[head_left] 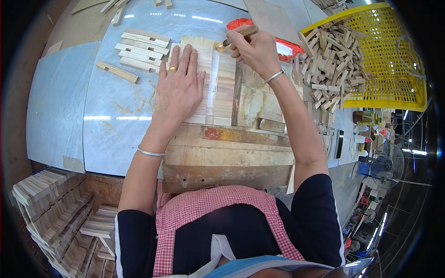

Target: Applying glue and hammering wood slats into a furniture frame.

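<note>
My left hand (180, 88) lies flat with its fingers stretched out on a row of light wooden strips (225, 95) set side by side on a wooden board. A shiny, wet-looking whitish stripe (213, 85) runs along these strips, just right of my left hand. In my right hand (254, 50) is a brush (250, 31) with a wooden handle, gripped in closed fingers. Its tip touches or hovers just over the far end of the stripe; I cannot tell which. Partly behind my right hand and wrist is a red-lined tray (296, 52) with white contents.
Several notched wooden pieces (143, 48) lie left of my left hand, with a single one (117, 72) nearer. At the right, a tipped yellow basket (384, 55) spills small wooden pieces (329, 60). A dark phone-like object (340, 143) lies nearby. Stacked wooden pieces (55, 208) stand lower left.
</note>
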A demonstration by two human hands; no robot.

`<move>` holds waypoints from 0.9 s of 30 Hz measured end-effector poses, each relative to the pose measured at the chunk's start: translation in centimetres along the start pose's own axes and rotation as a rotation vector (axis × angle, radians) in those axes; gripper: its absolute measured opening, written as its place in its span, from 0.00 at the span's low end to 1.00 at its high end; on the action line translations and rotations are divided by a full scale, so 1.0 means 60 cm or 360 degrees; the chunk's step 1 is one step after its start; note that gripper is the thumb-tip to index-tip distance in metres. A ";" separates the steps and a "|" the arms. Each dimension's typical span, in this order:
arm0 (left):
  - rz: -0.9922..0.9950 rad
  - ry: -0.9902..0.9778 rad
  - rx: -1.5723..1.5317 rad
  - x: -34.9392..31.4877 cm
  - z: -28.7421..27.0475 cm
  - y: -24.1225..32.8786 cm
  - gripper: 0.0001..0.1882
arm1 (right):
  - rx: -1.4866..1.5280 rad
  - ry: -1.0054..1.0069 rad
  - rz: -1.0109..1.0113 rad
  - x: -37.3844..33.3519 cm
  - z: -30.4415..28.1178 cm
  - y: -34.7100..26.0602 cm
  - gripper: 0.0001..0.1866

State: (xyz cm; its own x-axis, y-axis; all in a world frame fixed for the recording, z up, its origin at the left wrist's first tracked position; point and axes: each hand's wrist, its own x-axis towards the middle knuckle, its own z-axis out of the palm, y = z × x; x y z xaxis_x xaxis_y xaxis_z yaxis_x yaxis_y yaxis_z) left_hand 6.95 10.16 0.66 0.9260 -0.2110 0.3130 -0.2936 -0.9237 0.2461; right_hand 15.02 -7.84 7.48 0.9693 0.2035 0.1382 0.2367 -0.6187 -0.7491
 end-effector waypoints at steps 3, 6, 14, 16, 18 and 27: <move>0.0014 0.0013 -0.0003 0.001 0.003 0.003 0.27 | -0.0155 0.0085 -0.0237 -0.009 0.012 0.021 0.15; 0.0009 0.0008 -0.0003 0.003 0.001 0.002 0.27 | -0.0311 0.0087 -0.0335 -0.040 0.039 0.013 0.14; 0.0007 0.0024 0.0038 0.003 0.014 -0.003 0.27 | -0.0325 -0.0098 -0.0708 -0.244 0.063 -0.052 0.03; 0.0013 0.0053 0.0052 0.002 0.016 -0.003 0.27 | -0.0215 0.0002 -0.0712 -0.257 0.063 -0.052 0.04; 0.0012 0.0051 0.0041 0.003 0.015 -0.003 0.27 | -0.0346 0.0010 -0.0730 -0.264 0.066 -0.049 0.04; 0.0014 0.0054 0.0035 0.000 0.011 -0.005 0.27 | 0.0154 -0.0076 -0.0014 -0.229 0.043 -0.068 0.10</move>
State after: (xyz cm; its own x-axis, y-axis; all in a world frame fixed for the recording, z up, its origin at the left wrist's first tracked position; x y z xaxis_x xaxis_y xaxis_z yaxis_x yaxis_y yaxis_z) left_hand 7.18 10.22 0.02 0.9147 -0.2084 0.3462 -0.2959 -0.9288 0.2230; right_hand 0.59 -6.15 6.96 0.9624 0.2459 0.1158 0.2354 -0.5411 -0.8073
